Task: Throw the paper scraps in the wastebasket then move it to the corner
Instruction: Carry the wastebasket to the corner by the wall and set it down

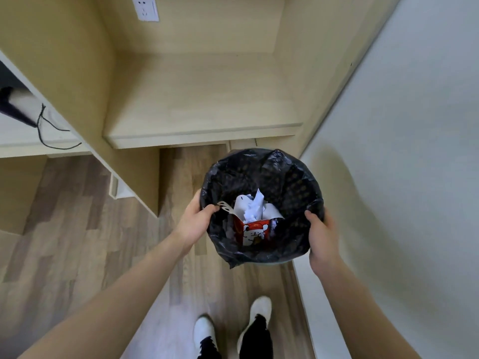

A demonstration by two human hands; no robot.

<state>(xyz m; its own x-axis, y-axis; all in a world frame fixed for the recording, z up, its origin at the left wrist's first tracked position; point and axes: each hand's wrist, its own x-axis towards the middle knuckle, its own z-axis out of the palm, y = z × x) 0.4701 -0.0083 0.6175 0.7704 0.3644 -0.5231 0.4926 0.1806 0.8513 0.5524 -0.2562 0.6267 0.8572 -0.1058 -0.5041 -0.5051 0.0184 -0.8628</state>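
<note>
Here, at far left, a dark roll with a trailing cord on a low shelf, well apart from the job. Further right, left hand clamped on the near-left rim of the wastebasket, fingers hooked over the black liner, likely for an even carry. Inside, between the hands, white paper scraps atop a red box, so apparently already thrown in. Right hand gripping the opposite rim. Beyond, the pale wall meeting the cabinet: basket close to that corner.
</note>
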